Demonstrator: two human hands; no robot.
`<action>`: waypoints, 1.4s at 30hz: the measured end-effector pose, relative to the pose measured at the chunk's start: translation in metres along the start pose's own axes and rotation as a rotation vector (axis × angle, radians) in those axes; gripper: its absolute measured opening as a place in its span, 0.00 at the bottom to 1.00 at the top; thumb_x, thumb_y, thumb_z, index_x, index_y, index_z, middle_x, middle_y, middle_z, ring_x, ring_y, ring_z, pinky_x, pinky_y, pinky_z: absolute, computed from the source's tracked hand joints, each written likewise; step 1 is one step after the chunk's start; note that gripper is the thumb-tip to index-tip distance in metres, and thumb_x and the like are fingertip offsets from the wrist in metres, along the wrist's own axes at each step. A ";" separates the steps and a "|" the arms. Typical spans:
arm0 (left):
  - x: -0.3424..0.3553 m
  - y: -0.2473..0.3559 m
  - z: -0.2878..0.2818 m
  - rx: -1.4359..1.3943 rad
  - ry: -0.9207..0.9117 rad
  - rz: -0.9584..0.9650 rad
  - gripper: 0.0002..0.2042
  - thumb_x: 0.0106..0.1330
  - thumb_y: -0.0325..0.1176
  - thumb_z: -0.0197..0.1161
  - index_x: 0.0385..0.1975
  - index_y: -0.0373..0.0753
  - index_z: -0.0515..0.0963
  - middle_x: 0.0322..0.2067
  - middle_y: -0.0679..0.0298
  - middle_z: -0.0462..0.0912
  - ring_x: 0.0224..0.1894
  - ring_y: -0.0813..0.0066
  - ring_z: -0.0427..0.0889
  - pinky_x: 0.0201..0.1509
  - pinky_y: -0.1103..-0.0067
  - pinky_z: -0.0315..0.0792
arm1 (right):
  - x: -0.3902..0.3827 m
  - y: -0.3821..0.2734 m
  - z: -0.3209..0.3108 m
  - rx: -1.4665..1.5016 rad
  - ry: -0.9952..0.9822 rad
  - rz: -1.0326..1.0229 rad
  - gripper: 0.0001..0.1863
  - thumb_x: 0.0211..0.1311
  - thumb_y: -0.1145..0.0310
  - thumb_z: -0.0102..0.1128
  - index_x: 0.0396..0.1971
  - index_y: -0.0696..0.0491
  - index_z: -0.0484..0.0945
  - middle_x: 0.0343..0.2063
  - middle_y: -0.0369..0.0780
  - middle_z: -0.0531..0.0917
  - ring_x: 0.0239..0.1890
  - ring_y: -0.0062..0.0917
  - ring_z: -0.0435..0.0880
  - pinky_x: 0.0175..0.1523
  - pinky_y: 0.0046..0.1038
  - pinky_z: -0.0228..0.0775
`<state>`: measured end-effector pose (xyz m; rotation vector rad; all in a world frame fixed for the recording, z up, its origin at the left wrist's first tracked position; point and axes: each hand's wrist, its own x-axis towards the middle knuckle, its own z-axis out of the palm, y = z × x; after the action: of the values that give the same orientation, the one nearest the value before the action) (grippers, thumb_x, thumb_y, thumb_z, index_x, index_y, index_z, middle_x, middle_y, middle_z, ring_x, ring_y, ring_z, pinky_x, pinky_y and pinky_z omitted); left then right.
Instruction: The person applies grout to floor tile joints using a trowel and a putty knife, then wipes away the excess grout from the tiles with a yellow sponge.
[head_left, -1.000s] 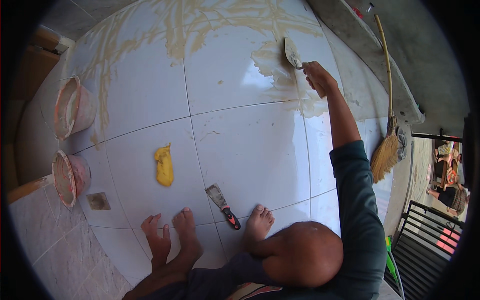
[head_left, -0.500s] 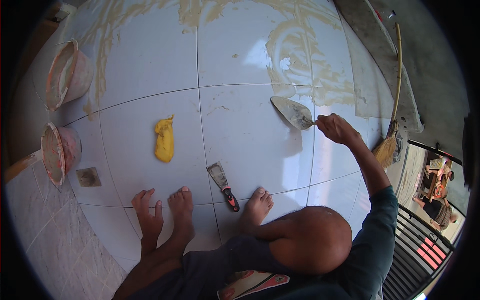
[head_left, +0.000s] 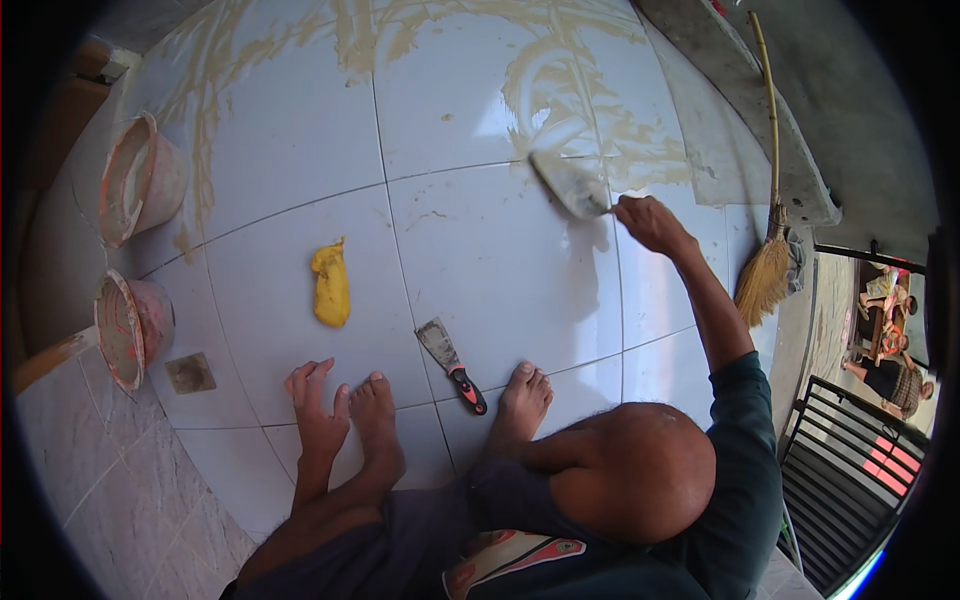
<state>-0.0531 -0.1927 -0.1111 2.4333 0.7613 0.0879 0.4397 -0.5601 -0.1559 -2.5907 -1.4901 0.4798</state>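
My right hand is closed around the handle of a pointing trowel. Its slightly blurred blade tips toward the far left, near a joint between white floor tiles. Beyond the blade, wet tan grout is smeared along the joints and over the tiles. My left hand holds nothing, its fingers loosely apart beside my left foot. A putty knife with a red and black handle lies between my feet. Farther left rests a lumpy yellow bundle, perhaps a plastic bag.
Two mixture-stained buckets stand at the left, the nearer bucket beside a square floor drain. A straw broom leans on the raised ledge at the right. Past a black metal gate, several people sit outside.
My right hand has carried the trowel a little farther away, toward the grout smears. My left hand has shifted slightly toward my left foot. The whole view has tilted a little.
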 end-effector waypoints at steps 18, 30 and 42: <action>0.038 0.065 0.138 -0.093 -0.245 1.291 0.16 0.62 0.33 0.61 0.50 0.42 0.77 0.39 0.64 0.77 0.49 0.68 0.76 0.62 0.65 0.68 | -0.028 -0.115 -0.112 0.500 -0.207 0.852 0.20 0.71 0.53 0.52 0.37 0.58 0.72 0.18 0.37 0.72 0.14 0.20 0.72 0.15 0.27 0.66; 0.119 -0.013 -0.035 -0.099 -0.043 0.162 0.25 0.58 0.21 0.66 0.58 0.39 0.74 0.49 0.54 0.72 0.51 0.54 0.75 0.49 0.65 0.74 | 0.094 -0.012 -0.034 0.854 0.162 0.984 0.25 0.70 0.43 0.49 0.42 0.53 0.73 0.26 0.38 0.74 0.21 0.21 0.73 0.23 0.28 0.70; -0.003 -0.248 -0.045 0.143 0.438 -0.574 0.26 0.62 0.18 0.60 0.62 0.35 0.68 0.54 0.46 0.67 0.56 0.47 0.70 0.58 0.60 0.69 | 0.234 -0.090 -0.077 0.731 0.022 0.726 0.24 0.70 0.46 0.47 0.43 0.55 0.75 0.25 0.36 0.73 0.20 0.20 0.71 0.22 0.26 0.67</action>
<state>-0.1906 -0.0056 -0.2102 2.2473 1.6809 0.3567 0.4998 -0.3088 -0.1109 -2.3797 -0.1996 0.8511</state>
